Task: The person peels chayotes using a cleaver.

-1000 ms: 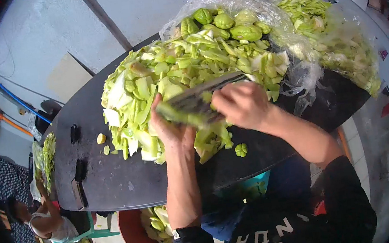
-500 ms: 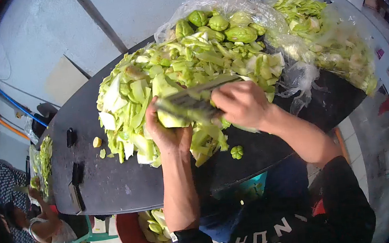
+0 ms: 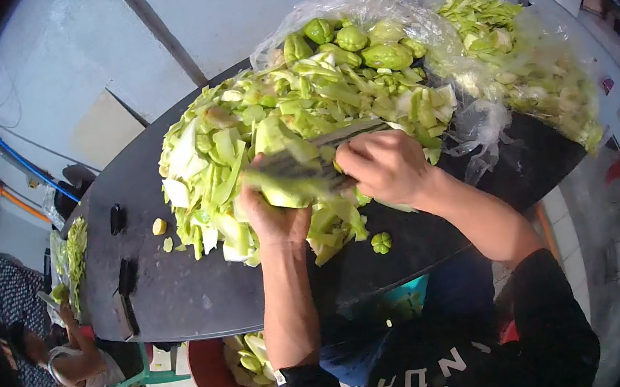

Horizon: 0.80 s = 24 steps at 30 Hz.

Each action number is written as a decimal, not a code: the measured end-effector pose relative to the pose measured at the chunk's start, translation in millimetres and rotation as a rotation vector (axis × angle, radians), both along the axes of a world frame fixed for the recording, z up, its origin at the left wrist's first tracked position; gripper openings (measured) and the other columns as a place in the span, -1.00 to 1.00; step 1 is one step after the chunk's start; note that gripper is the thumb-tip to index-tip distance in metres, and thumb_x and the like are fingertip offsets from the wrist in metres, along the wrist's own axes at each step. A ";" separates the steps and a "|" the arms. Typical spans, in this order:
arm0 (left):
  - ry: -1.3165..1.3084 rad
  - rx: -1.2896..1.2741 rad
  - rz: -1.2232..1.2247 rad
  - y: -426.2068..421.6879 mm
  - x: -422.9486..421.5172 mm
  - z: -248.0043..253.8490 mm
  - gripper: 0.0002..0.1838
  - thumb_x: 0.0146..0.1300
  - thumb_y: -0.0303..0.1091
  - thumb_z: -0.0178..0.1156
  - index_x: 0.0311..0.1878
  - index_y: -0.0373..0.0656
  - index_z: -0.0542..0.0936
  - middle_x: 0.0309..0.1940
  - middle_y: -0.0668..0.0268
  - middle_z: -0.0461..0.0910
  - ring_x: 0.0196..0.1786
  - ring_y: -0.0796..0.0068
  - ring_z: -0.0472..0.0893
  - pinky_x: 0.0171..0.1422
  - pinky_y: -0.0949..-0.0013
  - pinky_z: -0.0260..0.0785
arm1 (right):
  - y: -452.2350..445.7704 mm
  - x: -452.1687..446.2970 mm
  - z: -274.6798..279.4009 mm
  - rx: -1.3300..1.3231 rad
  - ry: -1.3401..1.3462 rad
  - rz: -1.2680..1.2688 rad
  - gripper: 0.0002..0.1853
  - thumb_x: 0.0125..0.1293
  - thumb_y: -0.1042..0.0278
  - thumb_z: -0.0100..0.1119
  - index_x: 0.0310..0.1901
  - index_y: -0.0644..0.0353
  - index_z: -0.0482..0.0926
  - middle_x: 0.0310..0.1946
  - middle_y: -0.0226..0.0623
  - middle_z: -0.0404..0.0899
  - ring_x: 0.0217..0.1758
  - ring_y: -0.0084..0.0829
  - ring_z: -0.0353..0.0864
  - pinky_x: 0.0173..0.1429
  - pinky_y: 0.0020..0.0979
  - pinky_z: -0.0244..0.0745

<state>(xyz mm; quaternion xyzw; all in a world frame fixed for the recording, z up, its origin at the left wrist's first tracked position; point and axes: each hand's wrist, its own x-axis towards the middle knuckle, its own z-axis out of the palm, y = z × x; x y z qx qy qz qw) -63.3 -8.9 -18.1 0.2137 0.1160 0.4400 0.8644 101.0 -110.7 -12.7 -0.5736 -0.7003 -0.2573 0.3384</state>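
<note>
My left hand (image 3: pixel 281 223) is closed around a pale green, partly peeled chayote (image 3: pixel 274 138), held up over the heap of cut peelings. Wrapped round a handle mostly hidden by the fingers is my right hand (image 3: pixel 386 164). It holds a knife (image 3: pixel 328 163) whose broad dark blade lies across the chayote and is smeared by motion. Beneath both hands spreads a large heap of green peelings (image 3: pixel 229 145) on the dark table (image 3: pixel 162 300). One small green piece (image 3: pixel 381 243) lies near the table's front edge.
Whole chayotes (image 3: pixel 386 56) sit behind the heap in clear plastic. A plastic bag (image 3: pixel 552 92) of peelings stands at right. Black-handled items (image 3: pixel 124 277) lie at left. Below is a red tub (image 3: pixel 213 385) of peeled chayotes. Another person (image 3: pixel 79 365) works at lower left.
The view has shifted slightly. My left hand still holds the chayote, and the knife blade remains blurred across it, with only small movement of the right hand.
</note>
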 end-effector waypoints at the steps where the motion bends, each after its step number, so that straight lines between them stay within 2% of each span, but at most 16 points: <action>1: -0.008 0.025 -0.069 3.5 -1.1 -0.1 -0.56 0.30 -0.12 0.09 0.12 -0.22 0.50 -0.01 0.12 0.61 0.03 0.14 0.62 0.21 0.04 0.47 | 0.2 -2.2 2.9 0.061 -0.021 0.048 -0.89 0.13 0.47 0.16 -0.31 0.09 0.44 -0.58 -0.34 0.52 -0.53 -0.26 0.64 -0.50 -0.27 0.55; 2: -0.014 0.047 -0.141 6.1 -1.0 0.9 -0.55 0.30 -0.12 0.09 0.13 -0.24 0.50 -0.01 0.11 0.61 0.02 0.13 0.62 0.22 0.01 0.46 | 0.0 -3.9 3.0 0.121 -0.040 0.094 -0.88 0.13 0.48 0.17 -0.31 0.09 0.44 -0.59 -0.36 0.50 -0.55 -0.27 0.63 -0.51 -0.28 0.54; 4: 0.117 0.066 -0.040 -2.8 7.3 8.7 -0.49 0.29 -0.12 0.10 0.19 -0.27 0.47 0.02 0.08 0.60 0.04 0.11 0.62 0.22 -0.07 0.45 | 16.4 10.4 -11.5 -0.120 0.102 -0.201 -0.88 0.27 0.40 0.06 -0.17 0.13 0.47 -0.49 -0.22 0.63 -0.46 -0.12 0.69 -0.45 -0.13 0.57; 5: 0.047 0.120 -0.146 2.1 6.7 6.3 -0.46 0.32 -0.13 0.06 0.25 -0.30 0.42 0.08 0.05 0.57 0.09 0.08 0.59 0.25 -0.11 0.41 | 18.5 19.0 -8.7 -0.239 0.129 -0.324 -0.85 0.23 0.43 0.10 -0.16 0.15 0.47 -0.45 -0.16 0.63 -0.42 -0.05 0.68 -0.40 -0.08 0.57; 6: 0.039 0.126 -0.149 3.1 8.5 6.2 -0.46 0.32 -0.13 0.06 0.25 -0.30 0.42 0.08 0.05 0.57 0.09 0.08 0.59 0.25 -0.11 0.41 | 19.3 27.3 -5.6 -0.354 0.153 -0.444 -0.81 0.18 0.46 0.15 -0.15 0.17 0.47 -0.41 -0.09 0.63 -0.38 0.02 0.66 -0.34 -0.03 0.56; 9: -0.050 -0.011 -0.142 3.7 7.4 5.5 -0.51 0.42 -0.13 -0.04 0.29 -0.24 0.40 0.16 0.02 0.52 0.15 0.11 0.55 0.27 -0.03 0.39 | 17.0 41.8 -10.3 -0.295 0.204 -0.451 -0.80 0.19 0.46 0.15 -0.13 0.16 0.46 -0.42 -0.11 0.63 -0.38 0.05 0.65 -0.32 0.01 0.55; 12: 0.003 -0.050 -0.080 9.2 8.1 -1.6 -0.52 0.44 -0.11 -0.06 0.27 -0.22 0.40 0.13 0.01 0.52 0.13 0.13 0.54 0.23 -0.01 0.40 | 11.4 33.8 -7.2 -0.272 0.195 -0.334 -0.77 0.18 0.47 0.17 -0.12 0.17 0.45 -0.43 -0.07 0.62 -0.37 0.05 0.65 -0.33 -0.02 0.55; 13: -0.005 -0.027 -0.071 11.8 9.0 -3.5 -0.52 0.44 -0.10 -0.07 0.27 -0.22 0.40 0.13 0.02 0.52 0.13 0.13 0.54 0.25 -0.02 0.40 | 10.5 28.2 -9.8 -0.208 0.159 -0.271 -0.78 0.08 0.50 0.20 -0.21 0.17 0.47 -0.46 -0.12 0.60 -0.40 -0.05 0.66 -0.38 -0.09 0.54; 14: -0.002 -0.023 -0.070 12.2 9.4 -4.5 -0.52 0.44 -0.10 -0.07 0.27 -0.22 0.40 0.13 0.02 0.52 0.13 0.13 0.54 0.25 -0.02 0.40 | 9.0 22.2 -10.3 -0.204 0.162 -0.269 -0.78 0.08 0.50 0.20 -0.21 0.17 0.47 -0.46 -0.12 0.60 -0.40 -0.05 0.66 -0.38 -0.09 0.54; 16: -0.005 -0.122 0.034 7.7 13.0 -4.4 -0.55 0.43 -0.08 -0.04 0.20 -0.19 0.47 0.06 0.09 0.57 0.11 0.14 0.55 0.32 0.00 0.35 | 5.2 6.8 -7.0 0.101 -0.019 0.024 -0.80 -0.04 0.52 0.22 -0.31 0.19 0.49 -0.53 -0.24 0.54 -0.48 -0.19 0.63 -0.45 -0.21 0.52; 17: 0.130 -0.083 0.066 3.0 11.7 -1.0 -0.54 0.41 -0.05 -0.01 0.16 -0.21 0.49 0.05 0.11 0.58 0.09 0.14 0.57 0.32 0.05 0.37 | 2.2 -4.4 -1.4 0.159 -0.065 0.063 -0.82 -0.10 0.50 0.23 -0.39 0.20 0.50 -0.59 -0.35 0.44 -0.55 -0.31 0.57 -0.51 -0.31 0.48; 18: 0.066 -0.040 -0.038 3.7 7.0 -4.5 -0.52 0.40 -0.03 0.00 0.16 -0.23 0.50 0.06 0.10 0.59 0.09 0.17 0.58 0.29 0.10 0.41 | -0.9 -11.0 2.1 0.199 -0.129 0.110 -0.83 -0.09 0.50 0.25 -0.40 0.25 0.51 -0.62 -0.39 0.37 -0.59 -0.38 0.51 -0.55 -0.38 0.44; 20: -0.057 -0.008 -0.192 8.4 3.6 -10.5 -0.50 0.39 -0.01 0.03 0.16 -0.25 0.51 0.07 0.08 0.60 0.09 0.22 0.60 0.24 0.18 0.46 | -4.3 -22.5 3.5 0.244 -0.180 0.200 -0.83 -0.10 0.48 0.26 -0.40 0.25 0.52 -0.62 -0.42 0.34 -0.61 -0.46 0.47 -0.57 -0.44 0.41; 21: 0.125 0.203 0.076 29.5 9.0 -44.9 -0.51 0.38 -0.03 0.05 0.16 -0.22 0.53 0.07 0.13 0.61 0.10 0.27 0.60 0.23 0.22 0.46 | -3.1 -26.7 3.5 0.287 -0.192 0.226 -0.82 -0.08 0.46 0.27 -0.39 0.27 0.53 -0.63 -0.43 0.31 -0.62 -0.50 0.44 -0.59 -0.46 0.39; 22: 0.126 0.203 0.076 28.3 7.9 -38.1 -0.51 0.38 -0.03 0.05 0.16 -0.22 0.53 0.07 0.13 0.61 0.10 0.27 0.60 0.23 0.22 0.46 | -4.3 -29.4 4.7 0.296 -0.194 0.239 -0.84 -0.04 0.47 0.27 -0.40 0.27 0.52 -0.64 -0.43 0.30 -0.62 -0.50 0.43 -0.58 -0.47 0.39; 24: -0.053 0.065 -0.210 24.2 3.3 -23.4 -0.53 0.38 -0.04 0.05 0.16 -0.20 0.53 0.07 0.17 0.62 0.11 0.29 0.60 0.23 0.23 0.46 | -4.0 -26.2 4.6 0.265 -0.159 0.224 -0.85 -0.02 0.49 0.25 -0.36 0.25 0.54 -0.64 -0.43 0.34 -0.62 -0.47 0.47 -0.59 -0.44 0.40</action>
